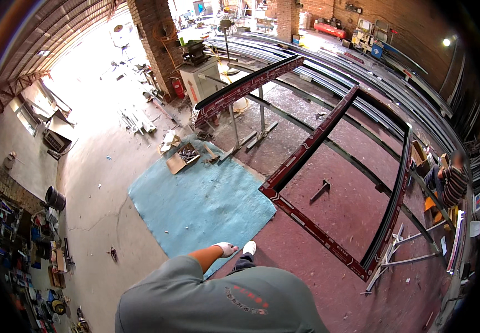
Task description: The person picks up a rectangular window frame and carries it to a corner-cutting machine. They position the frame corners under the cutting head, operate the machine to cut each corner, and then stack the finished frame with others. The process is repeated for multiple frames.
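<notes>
My left hand (226, 249), in a pale glove, hangs beside my body above the near edge of a light blue floor mat (212, 194). Its fingers are too small to make out, and I see nothing plainly held. My right hand is out of view, and my torso in a grey shirt fills the lower middle. Ahead to the right, a dark red rectangular frame (320, 240) with black inner edges lies across metal rails. Farther off, another dark red bar (251, 83) rests on the same rails. My left hand touches neither.
An open cardboard box (183, 159) of small dark parts sits on the mat's far edge. Metal stands (400, 250) support the rails (290, 116). A person (454, 186) in a striped top is at the far right. Long metal profiles (384, 83) lie behind; cluttered shelves (21, 250) line the left.
</notes>
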Motion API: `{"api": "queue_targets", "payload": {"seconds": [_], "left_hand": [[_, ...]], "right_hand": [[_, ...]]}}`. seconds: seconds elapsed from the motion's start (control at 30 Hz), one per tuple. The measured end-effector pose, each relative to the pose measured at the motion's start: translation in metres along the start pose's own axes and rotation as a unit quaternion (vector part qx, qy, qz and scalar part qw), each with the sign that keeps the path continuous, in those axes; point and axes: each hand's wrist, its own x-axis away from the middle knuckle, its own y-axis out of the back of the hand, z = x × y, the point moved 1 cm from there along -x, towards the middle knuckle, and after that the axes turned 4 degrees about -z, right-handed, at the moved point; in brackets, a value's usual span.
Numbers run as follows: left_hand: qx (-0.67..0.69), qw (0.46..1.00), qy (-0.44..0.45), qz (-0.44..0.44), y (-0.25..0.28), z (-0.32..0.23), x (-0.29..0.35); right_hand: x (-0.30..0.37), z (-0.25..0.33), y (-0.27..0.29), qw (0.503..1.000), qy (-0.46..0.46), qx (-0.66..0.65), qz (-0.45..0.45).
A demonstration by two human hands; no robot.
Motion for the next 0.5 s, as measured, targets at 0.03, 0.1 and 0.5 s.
{"api": "queue_targets", "payload": {"seconds": [0.03, 0.1, 0.5], "left_hand": [[0.000, 1.000, -0.003, 0.000, 0.002, -0.002, -0.002], [0.008, 1.000, -0.016, 0.008, 0.004, -0.010, -0.008], [-0.025, 0.998, -0.060, 0.006, -0.015, -0.026, -0.005]], "right_hand": [[0.001, 0.000, 0.000, 1.000, 0.000, -0.002, -0.001], [0.003, -0.001, -0.002, 1.000, -0.001, -0.007, -0.002], [0.048, -0.047, -0.037, 0.997, -0.024, -0.071, 0.001]]}}
